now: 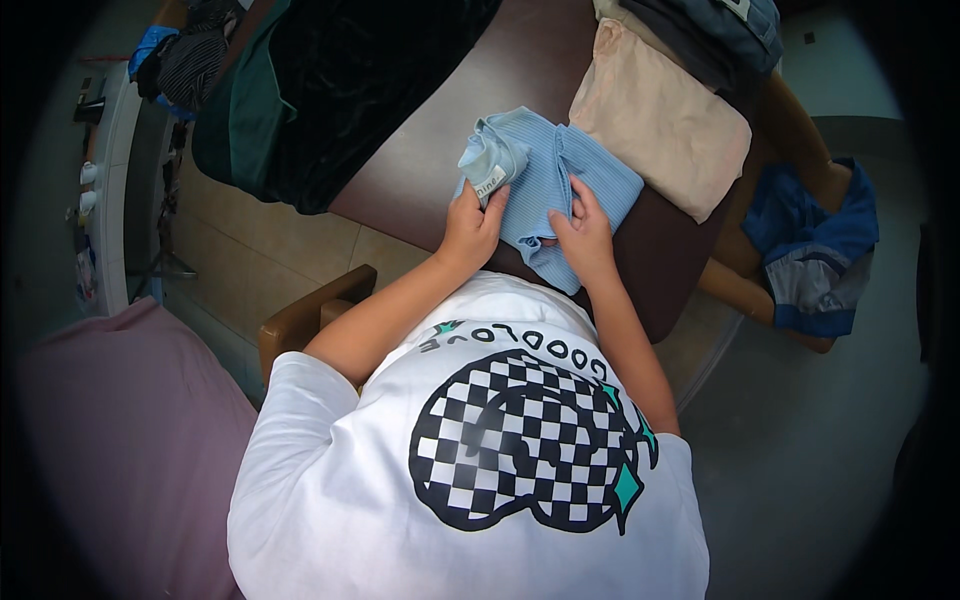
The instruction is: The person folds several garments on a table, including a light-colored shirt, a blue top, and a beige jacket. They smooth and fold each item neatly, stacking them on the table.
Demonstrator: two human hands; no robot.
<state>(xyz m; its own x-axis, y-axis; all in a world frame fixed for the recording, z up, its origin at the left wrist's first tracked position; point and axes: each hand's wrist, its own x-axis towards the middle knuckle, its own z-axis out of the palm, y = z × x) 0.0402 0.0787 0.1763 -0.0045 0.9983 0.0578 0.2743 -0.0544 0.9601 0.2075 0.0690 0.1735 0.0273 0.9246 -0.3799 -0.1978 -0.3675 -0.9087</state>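
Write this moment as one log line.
left hand: holds light blue ribbed cloth; right hand: holds same cloth; nearby: folded beige cloth on brown table

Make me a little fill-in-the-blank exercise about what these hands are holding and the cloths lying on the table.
1. The left hand and the right hand hold a ribbed garment coloured light ____.
2. Its white label shows beside the ____ hand.
3. In the picture, the beige cloth lies to the ____ of the ribbed garment.
4. The dark green cloth lies to its ____.

Missing words: blue; left; right; left.
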